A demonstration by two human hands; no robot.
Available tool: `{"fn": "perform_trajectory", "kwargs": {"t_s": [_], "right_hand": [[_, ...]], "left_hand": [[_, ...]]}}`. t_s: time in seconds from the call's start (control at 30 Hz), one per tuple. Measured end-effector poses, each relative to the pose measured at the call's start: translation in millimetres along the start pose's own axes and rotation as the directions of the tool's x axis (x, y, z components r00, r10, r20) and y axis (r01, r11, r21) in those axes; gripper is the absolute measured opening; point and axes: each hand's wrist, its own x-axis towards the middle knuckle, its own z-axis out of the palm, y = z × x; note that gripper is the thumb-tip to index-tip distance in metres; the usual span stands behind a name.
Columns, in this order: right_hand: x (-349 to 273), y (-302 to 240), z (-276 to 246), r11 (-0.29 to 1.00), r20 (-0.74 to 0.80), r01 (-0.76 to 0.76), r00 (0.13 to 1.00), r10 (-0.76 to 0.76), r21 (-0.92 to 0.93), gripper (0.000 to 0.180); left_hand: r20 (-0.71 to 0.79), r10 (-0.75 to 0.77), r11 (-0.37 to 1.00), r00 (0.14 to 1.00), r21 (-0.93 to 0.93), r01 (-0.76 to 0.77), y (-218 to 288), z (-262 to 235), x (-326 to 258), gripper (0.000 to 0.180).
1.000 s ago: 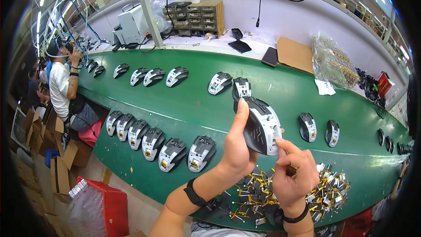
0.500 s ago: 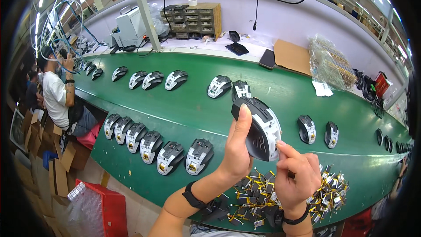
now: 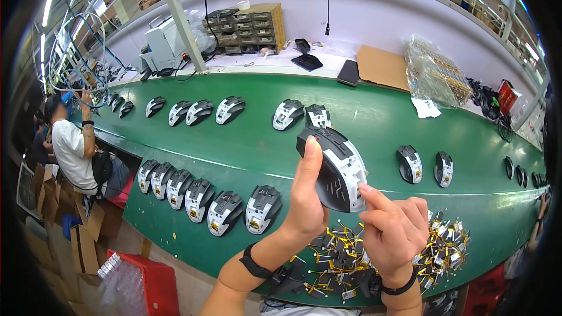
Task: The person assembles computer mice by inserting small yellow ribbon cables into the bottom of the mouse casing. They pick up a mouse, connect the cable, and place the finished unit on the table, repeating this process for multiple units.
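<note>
A black-and-white computer mouse [image 3: 342, 169] is held up over the bench by my left hand [image 3: 304, 199], its thumb along the mouse's upper side. My right hand [image 3: 392, 234] is at the mouse's lower end, index fingertip against the white part and the other fingers curled in. Anything small between those fingertips is hidden. Beneath my right hand spreads a pile of small battery packs [image 3: 442, 251] with yellow and black leads. To the left stands a row of similar mice [image 3: 199, 199] with yellowish parts showing in their openings.
More mice [image 3: 230, 110] line the far side of the green bench [image 3: 363, 123], others [image 3: 409, 164] the right. Behind are a drawer cabinet [image 3: 252, 29], a phone [image 3: 348, 73] and cardboard [image 3: 383, 69]. A co-worker [image 3: 73, 140] sits at left, near a red bin [image 3: 158, 284].
The held mouse has shifted slightly left with my left hand. My right index finger has straightened against its white end. The whole view has shifted a little.
</note>
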Motion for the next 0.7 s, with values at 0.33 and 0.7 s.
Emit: {"fn": "perform_trajectory", "kwargs": {"t_s": [0.33,0.7], "right_hand": [[0.6,1.7,1.2,0.997,0.045,0.073,0.996,-0.074,0.030,0.011],[-7.7,-21.1,6.6,0.999,0.074,0.025,0.997,-0.023,-0.032,0.010]], "left_hand": [[-0.018,0.005,0.999,1.000,0.050,-0.004,4.9,0.4,0.0,0.058],[-0.012,-0.056,0.998,0.998,0.004,0.056,7.3,-0.6,-4.0,0.052]]}}
